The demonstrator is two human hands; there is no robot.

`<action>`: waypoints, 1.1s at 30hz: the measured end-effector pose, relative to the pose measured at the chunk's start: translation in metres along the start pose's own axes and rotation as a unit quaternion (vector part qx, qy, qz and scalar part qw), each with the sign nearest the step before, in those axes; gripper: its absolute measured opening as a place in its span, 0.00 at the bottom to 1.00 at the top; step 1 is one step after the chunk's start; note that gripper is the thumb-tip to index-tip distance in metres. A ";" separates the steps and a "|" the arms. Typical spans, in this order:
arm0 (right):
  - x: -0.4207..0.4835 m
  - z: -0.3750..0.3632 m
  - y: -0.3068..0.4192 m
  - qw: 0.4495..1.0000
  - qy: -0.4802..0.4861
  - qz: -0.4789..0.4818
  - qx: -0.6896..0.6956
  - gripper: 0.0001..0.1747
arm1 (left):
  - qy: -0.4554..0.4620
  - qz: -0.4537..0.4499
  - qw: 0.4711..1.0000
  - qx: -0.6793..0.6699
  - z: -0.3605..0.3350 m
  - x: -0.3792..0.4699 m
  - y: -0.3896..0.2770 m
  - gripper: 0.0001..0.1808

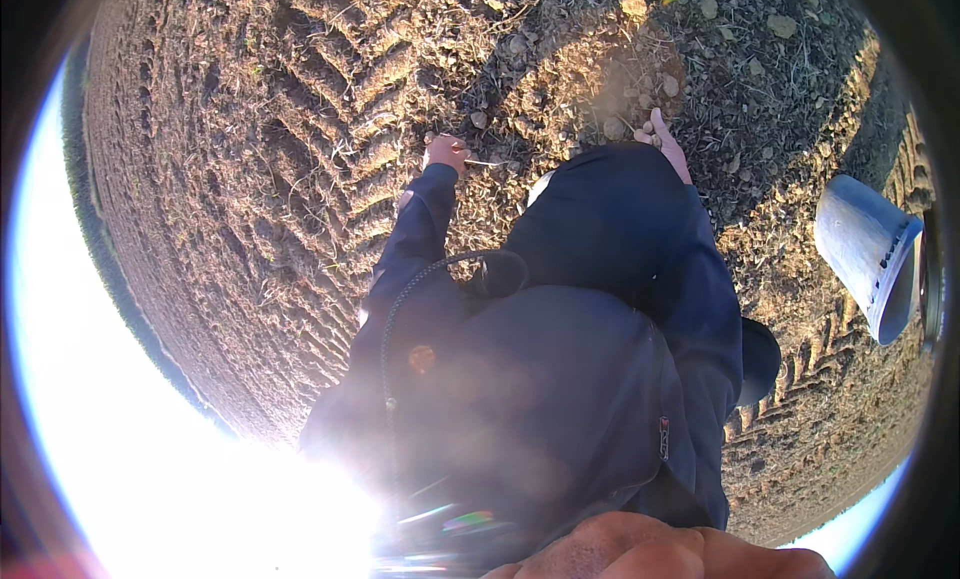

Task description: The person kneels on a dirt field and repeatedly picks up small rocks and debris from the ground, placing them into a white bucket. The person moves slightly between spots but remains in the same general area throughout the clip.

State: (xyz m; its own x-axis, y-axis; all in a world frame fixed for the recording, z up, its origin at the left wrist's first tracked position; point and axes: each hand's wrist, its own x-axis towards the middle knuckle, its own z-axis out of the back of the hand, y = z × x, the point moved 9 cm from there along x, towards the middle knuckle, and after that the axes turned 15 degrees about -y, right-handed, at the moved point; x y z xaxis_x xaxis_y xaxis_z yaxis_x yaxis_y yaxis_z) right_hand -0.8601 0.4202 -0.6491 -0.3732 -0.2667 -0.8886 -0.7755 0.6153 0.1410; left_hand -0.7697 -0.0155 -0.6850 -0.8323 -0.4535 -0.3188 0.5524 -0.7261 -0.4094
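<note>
My left hand (448, 151) is low over loose, dry soil, its fingers curled. A thin pale stalk (487, 162) sticks out beside the fingertips; whether they grip it is unclear. To the right of my dark-clad knee (600, 196), my right hand (667, 145) is turned partly palm up, with the thumb apart. Small pale rounded shapes show by its fingers, too small to tell lumps from fingertips. Just beyond it lie a rounded lump (613, 128) and a paler one (670, 85) on a reddish-brown patch of soil. They could be clods, stones or tubers.
A pale grey bucket (862, 249) stands on the ground to my right. Tyre-tread ridges (382, 76) cross the soil ahead and to the left. More lumps, including a larger one (781, 26), lie among dry plant scraps. Low sun glares at lower left.
</note>
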 end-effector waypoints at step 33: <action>-0.037 -0.022 0.009 0.996 -0.064 0.060 -0.022 0.18 | -0.085 0.006 0.902 -0.423 -0.005 0.075 -0.129 0.12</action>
State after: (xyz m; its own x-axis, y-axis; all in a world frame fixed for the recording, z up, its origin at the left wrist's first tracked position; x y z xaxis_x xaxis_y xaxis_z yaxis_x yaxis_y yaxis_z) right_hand -0.8638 0.4195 -0.6052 -0.3984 -0.0940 -0.9124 -0.7520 0.6030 0.2663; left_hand -0.9033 0.0468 -0.6601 -0.7808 -0.5842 -0.2214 0.3396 -0.0995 -0.9353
